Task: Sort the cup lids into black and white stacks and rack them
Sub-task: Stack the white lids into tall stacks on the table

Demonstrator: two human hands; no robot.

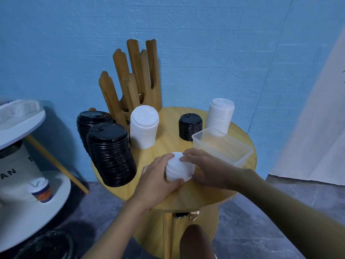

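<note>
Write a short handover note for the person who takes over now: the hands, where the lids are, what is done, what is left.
Hands: left hand and right hand both hold the small white stack near the table's front edge.
Lids: near black stack and far black stack at left, middle white stack, short black stack and far white stack at back right. Clear container looks empty.
Done: lids appear sorted by colour.
Left: load the wooden rack; no lids visible in it.
</note>
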